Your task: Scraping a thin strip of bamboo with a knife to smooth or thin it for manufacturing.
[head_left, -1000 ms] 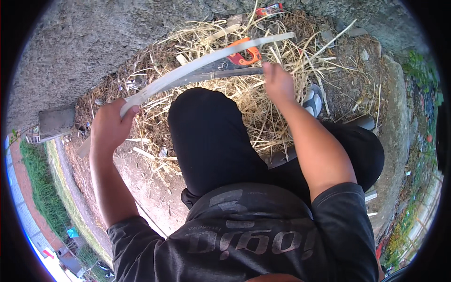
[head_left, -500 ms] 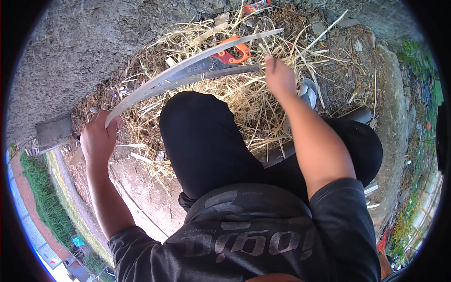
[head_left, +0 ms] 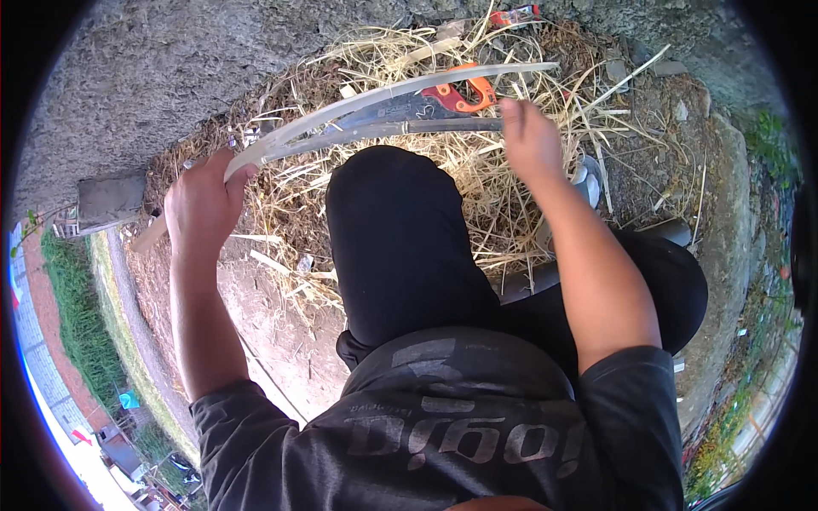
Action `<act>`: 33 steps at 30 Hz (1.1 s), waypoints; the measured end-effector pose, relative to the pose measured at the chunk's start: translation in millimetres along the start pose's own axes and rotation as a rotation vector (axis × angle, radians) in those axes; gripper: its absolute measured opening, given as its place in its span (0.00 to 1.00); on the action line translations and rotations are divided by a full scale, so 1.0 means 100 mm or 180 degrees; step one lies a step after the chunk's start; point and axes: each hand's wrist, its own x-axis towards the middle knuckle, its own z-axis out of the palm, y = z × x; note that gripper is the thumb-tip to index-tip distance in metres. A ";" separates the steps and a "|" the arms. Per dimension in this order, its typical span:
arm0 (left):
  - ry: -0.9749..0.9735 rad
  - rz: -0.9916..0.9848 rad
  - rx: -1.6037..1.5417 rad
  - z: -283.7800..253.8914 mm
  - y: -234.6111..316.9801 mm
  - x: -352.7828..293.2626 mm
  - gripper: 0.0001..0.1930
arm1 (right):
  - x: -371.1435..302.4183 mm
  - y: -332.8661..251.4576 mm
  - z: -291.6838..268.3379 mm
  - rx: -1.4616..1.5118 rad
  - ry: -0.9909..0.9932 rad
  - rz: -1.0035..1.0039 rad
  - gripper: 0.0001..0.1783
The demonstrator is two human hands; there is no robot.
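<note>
Here, left hand (head_left: 209,194) wrapped round long pale strip (head_left: 375,94), which curves forward and right. Right hand (head_left: 530,140) holds knife (head_left: 383,129) by dark handle (head_left: 452,125); blade (head_left: 332,137) points toward left hand, below strip.

Outdoor work spot: bare earth (head_left: 264,311), heaped pale strips (head_left: 477,183), handsaw (head_left: 445,96) among them, rough grey wall (head_left: 213,77) beyond; greenery (head_left: 81,307) at warped left rim, probably grass.
</note>
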 end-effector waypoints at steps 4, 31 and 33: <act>0.0063 0.0010 0.0050 -0.09 0.04 0.04 0.14 | -0.26 -0.58 0.00 0.0101 -0.0841 -0.1170 0.27; -0.1262 -0.0343 -0.0819 0.13 -0.27 0.17 0.19 | -0.09 0.05 0.25 -0.0105 0.0149 0.0008 0.28; -0.1360 -0.0390 -0.0815 0.19 -0.30 0.21 0.20 | -0.21 -0.27 0.27 -0.0193 -0.0613 -0.0544 0.23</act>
